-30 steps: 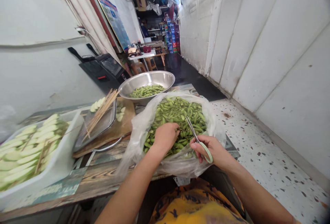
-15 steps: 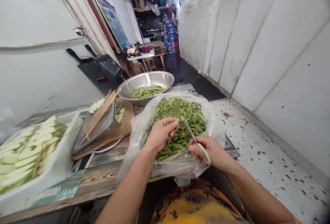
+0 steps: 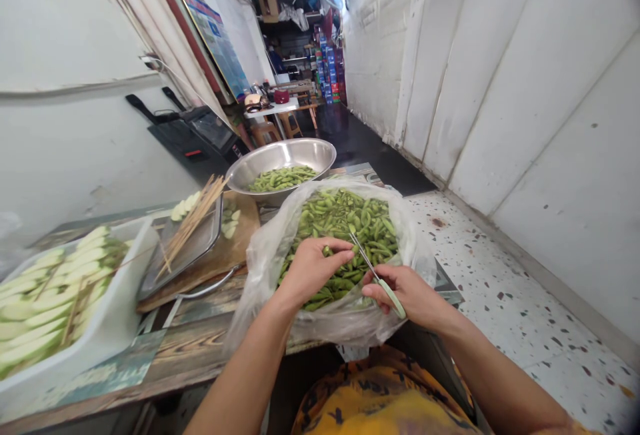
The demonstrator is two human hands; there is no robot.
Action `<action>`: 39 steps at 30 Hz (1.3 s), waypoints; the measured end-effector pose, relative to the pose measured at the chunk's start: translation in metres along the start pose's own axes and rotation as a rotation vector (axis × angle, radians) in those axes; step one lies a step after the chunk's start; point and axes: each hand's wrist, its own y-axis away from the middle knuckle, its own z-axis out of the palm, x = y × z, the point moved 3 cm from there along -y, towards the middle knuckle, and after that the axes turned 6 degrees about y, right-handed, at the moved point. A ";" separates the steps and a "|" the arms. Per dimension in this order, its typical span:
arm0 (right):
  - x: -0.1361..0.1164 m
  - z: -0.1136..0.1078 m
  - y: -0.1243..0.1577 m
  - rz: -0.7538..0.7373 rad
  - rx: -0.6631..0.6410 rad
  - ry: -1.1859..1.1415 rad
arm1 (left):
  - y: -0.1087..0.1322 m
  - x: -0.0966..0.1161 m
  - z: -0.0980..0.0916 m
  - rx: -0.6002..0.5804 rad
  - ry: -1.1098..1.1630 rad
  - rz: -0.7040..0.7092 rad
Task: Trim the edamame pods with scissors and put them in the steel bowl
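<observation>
A clear plastic bag (image 3: 260, 255) full of green bean pods (image 3: 350, 218) sits at the table's near edge in front of me. My left hand (image 3: 310, 269) hovers over the pods with its fingers pinched on one green pod (image 3: 327, 250). My right hand (image 3: 410, 295) grips green-handled scissors (image 3: 373, 269), blades pointing up and left toward that pod. The blade tips are close to my left fingertips. Behind the bag stands a steel bowl (image 3: 283, 155) holding more green pods (image 3: 281, 178).
A white tub (image 3: 107, 325) of pale green vegetable slices on skewers is at the left. A metal tray (image 3: 193, 251) with bamboo skewers (image 3: 193, 218) lies on a wooden board. A white wall runs along the right; a speckled floor lies below it.
My left hand lifted out of the pods with one pod pinched and turned palm-side toward the scissors. My right hand brought the scissors slightly left, closer to it.
</observation>
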 end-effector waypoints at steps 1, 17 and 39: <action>0.000 -0.001 0.000 -0.009 0.006 0.021 | 0.000 0.001 -0.001 -0.029 -0.017 0.013; 0.011 0.004 0.001 0.038 -0.018 -0.290 | -0.002 -0.004 0.010 -0.072 0.607 -0.171; 0.008 0.004 -0.004 0.049 0.072 -0.269 | 0.004 -0.012 0.018 0.147 0.839 -0.207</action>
